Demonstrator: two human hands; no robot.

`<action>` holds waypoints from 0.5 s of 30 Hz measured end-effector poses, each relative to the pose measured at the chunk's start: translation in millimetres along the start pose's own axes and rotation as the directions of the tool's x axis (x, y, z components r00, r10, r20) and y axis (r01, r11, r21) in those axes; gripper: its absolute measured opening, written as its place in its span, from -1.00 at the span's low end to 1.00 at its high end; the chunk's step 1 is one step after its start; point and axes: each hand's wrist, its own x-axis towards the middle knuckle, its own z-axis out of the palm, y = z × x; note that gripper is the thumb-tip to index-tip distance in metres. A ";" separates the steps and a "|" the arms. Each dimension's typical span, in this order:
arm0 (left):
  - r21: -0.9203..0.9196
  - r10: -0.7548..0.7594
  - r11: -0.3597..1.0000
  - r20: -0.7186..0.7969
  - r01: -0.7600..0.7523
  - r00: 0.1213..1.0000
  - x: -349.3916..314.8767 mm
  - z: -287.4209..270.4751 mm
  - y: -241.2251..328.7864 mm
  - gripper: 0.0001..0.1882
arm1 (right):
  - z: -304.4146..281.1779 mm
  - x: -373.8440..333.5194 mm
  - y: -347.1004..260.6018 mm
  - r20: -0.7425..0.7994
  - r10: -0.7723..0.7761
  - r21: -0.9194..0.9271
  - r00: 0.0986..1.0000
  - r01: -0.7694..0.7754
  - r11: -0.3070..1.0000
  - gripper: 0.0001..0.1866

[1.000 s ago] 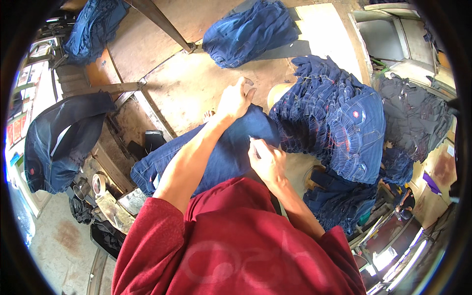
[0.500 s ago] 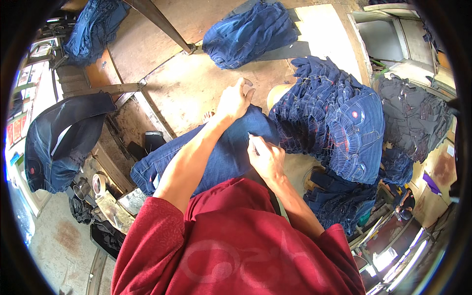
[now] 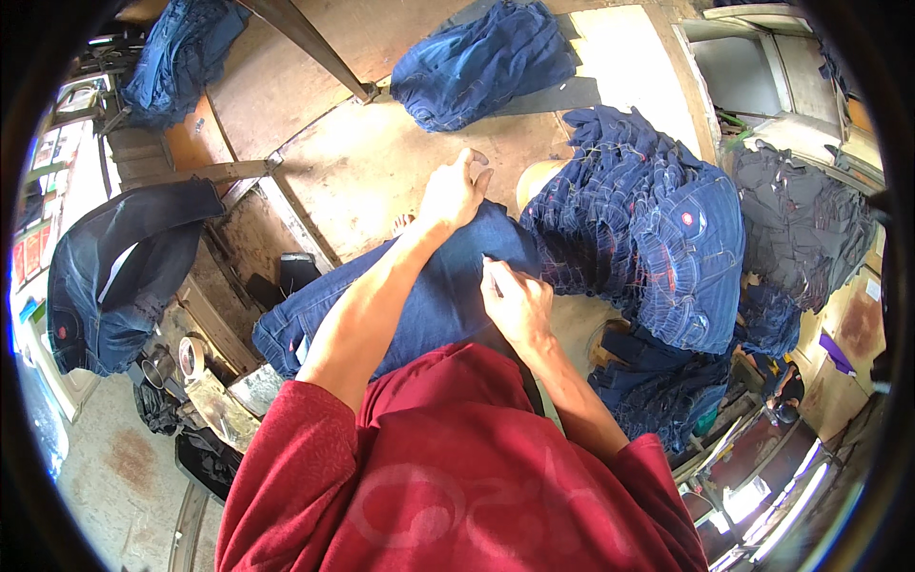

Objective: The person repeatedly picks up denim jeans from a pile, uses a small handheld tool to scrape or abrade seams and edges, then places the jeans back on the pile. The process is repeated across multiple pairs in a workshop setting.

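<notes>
A pair of blue jeans [image 3: 434, 310] lies across my lap, slanting from lower left to upper right. At its far edge is my left hand [image 3: 457, 194], with thumb and forefinger apart and nothing visible between them. The rest of that hand's fingers are partly hidden. My right hand [image 3: 518, 303] is closed in a pinch over the jeans near their right end. Whatever its fingertips hold, if anything, is too small to name. My left forearm crosses above the denim and covers part of it.
A big stack of blue jeans [image 3: 648, 224] stands close on the right, with dark garments [image 3: 801, 214] beyond it. Another denim bundle [image 3: 481, 67] lies on the floor ahead. Dark jeans [image 3: 133, 272] hang at the left, near a tape roll [image 3: 193, 358]. A metal leg [image 3: 310, 48] slants down ahead.
</notes>
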 end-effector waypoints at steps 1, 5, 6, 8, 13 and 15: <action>0.003 -0.010 1.000 0.003 0.010 1.000 -0.2 0.5 -0.8 -0.68 | -0.5 -0.8 -0.5 0.023 0.003 -0.019 1.000 -0.002 1.000 -0.93; 0.011 0.022 1.000 -0.016 -0.022 1.000 -4.0 1.5 -2.3 -0.68 | -13.5 -2.6 -6.2 0.142 0.030 -0.083 0.989 -0.019 0.996 -0.97; 0.016 0.026 1.000 -0.015 -0.026 1.000 -4.0 1.6 -1.7 -0.68 | -17.7 -0.2 -6.8 0.183 0.045 -0.098 0.982 -0.027 0.995 -0.97; 0.009 0.046 0.999 -0.021 -0.046 0.999 -2.2 1.0 1.1 -0.68 | -25.5 6.3 -5.2 0.233 0.125 -0.085 0.964 -0.108 0.991 -0.91; 0.152 0.166 0.974 0.011 -0.166 0.986 -20.5 -22.0 17.4 -0.71 | -36.8 1.3 2.9 0.064 0.327 0.347 0.943 -0.328 0.879 -0.81; 0.171 0.260 0.957 -0.140 -0.235 0.956 -50.8 -41.0 23.5 -0.73 | -36.6 -14.2 4.1 0.043 0.431 0.316 0.901 -0.422 0.850 -0.79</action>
